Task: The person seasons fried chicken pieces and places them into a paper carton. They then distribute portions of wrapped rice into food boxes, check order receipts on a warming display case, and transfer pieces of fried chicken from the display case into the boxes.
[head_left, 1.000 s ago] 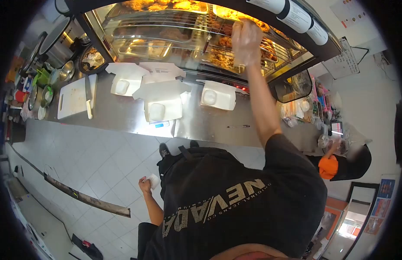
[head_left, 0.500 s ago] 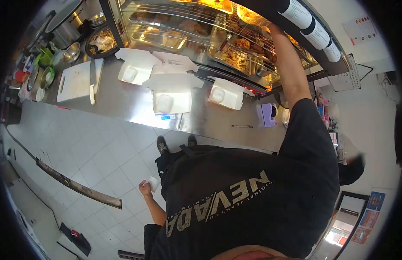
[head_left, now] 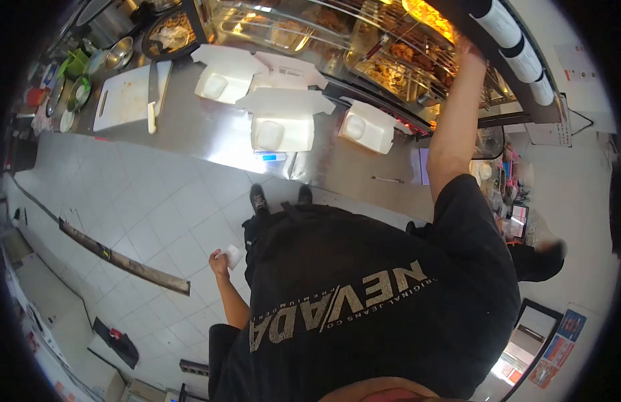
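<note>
My left hand [head_left: 218, 262] hangs low over the floor, fingers closed on a small white paper slip [head_left: 232, 256]. My right hand [head_left: 468, 52] reaches into the lit food warmer [head_left: 364, 50], beside a bright yellow-lit tray [head_left: 427, 17] on the upper level; its fingers are partly hidden, so I cannot tell whether they grip anything. Browned meat pieces [head_left: 404, 52] lie on the rack below. In front of the warmer, three open white takeaway boxes [head_left: 300, 137] stand on the steel counter [head_left: 210, 137], each with a small rounded white item inside.
A knife [head_left: 152, 100] lies on a white cutting board [head_left: 119, 100]. Nearby are a dark pan of food [head_left: 170, 35] and metal bowls [head_left: 119, 52]. A pen [head_left: 387, 179] and a blue-white item [head_left: 270, 157] lie near the counter edge. Another person's dark sleeve [head_left: 538, 261] shows at right.
My right hand has moved right along the warmer's upper level. My left hand still holds the paper slip, now slightly higher in view. The view has shifted, and the counter appears higher.
</note>
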The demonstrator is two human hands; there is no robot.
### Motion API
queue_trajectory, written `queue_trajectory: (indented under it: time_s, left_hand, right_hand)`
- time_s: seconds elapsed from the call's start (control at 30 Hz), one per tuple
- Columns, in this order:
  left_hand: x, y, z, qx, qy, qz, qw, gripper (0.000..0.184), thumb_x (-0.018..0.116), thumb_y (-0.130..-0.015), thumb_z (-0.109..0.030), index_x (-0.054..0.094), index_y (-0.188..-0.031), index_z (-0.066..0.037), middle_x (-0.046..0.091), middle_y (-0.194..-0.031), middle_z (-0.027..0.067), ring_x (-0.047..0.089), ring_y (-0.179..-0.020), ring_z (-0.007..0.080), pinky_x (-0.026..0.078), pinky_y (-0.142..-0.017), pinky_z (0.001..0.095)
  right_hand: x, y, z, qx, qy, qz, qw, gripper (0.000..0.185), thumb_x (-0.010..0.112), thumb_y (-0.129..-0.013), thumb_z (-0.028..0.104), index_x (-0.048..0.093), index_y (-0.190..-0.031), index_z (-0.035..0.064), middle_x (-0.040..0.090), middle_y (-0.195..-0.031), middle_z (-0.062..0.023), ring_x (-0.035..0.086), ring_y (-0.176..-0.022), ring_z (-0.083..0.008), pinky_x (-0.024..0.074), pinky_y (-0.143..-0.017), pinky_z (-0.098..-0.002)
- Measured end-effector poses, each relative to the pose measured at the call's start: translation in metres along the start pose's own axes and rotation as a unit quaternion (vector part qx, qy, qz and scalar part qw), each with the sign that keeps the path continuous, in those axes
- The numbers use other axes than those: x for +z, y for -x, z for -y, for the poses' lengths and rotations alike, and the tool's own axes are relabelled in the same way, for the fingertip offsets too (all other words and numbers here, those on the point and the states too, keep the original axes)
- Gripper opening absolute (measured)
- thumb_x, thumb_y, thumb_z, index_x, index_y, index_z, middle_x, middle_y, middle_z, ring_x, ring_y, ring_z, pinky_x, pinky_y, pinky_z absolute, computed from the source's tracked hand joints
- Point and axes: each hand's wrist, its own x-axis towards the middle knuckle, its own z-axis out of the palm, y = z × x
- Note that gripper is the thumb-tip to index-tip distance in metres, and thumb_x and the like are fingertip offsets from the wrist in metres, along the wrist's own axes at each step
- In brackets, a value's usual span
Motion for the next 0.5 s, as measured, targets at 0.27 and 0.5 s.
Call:
queue_trajectory:
  time_s: [0.27, 0.5]
  left_hand:
    - [-0.024, -0.02, -0.026, 0.043, -0.012, 0.042, 0.998, 0.044, 0.064, -0.081, -0.004, 0.055, -0.123, 0.006, 0.064, -0.087, 0.0094, 0.061, -0.071, 0.0155, 0.05, -0.063, 0.029]
    - [-0.003, -0.025, -0.045, 0.007, 0.01, 0.032, 0.999, 0.044, 0.06, -0.078, -0.003, 0.057, -0.12, 0.006, 0.067, -0.096, 0.0178, 0.066, -0.083, 0.023, 0.055, -0.073, 0.0337]
  right_hand:
    - [0.022, 0.002, -0.007, 0.1, -0.288, 0.04, 0.951, 0.019, 0.057, -0.094, 0.006, 0.053, -0.109, -0.0055, 0.055, -0.102, -0.0187, 0.051, -0.082, -0.0254, 0.0466, -0.073, -0.0362]
    - [0.017, 0.078, -0.007, 0.193, -0.603, 0.207, 0.746, 0.02, 0.055, -0.096, 0.007, 0.052, -0.11, -0.0063, 0.052, -0.103, -0.019, 0.049, -0.08, -0.0239, 0.0457, -0.071, -0.0348]
